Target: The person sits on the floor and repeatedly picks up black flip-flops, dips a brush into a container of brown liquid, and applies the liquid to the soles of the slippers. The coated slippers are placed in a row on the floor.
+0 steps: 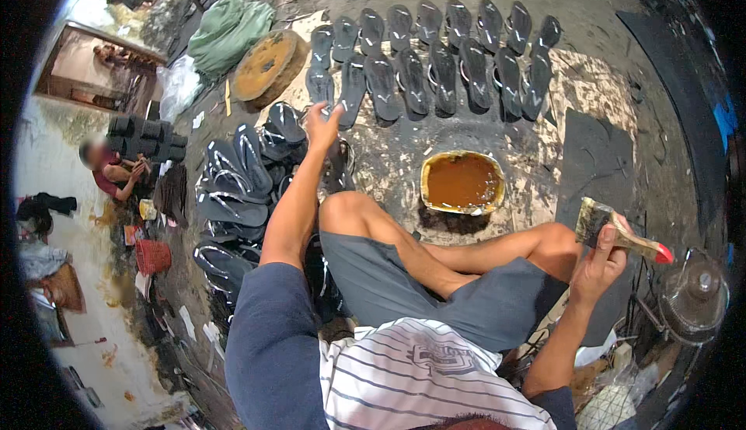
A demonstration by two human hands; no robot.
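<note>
My right hand is closed around a paintbrush with a red-tipped handle, held above my knee; its broad bristles look dark and coated. Stretched forward, my left hand has its fingers at the near end of a dark flip-flop, at the left end of the front row. Two rows of black flip-flops with light marks lie on the ground ahead of me. A tub of brown liquid stands in front of my crossed legs, with pale residue on its rim.
A heap of black flip-flops lies at my left. Beyond it are a round wooden block and a green cloth bundle. A dark sheet and a fan are at right. Another person sits far left.
</note>
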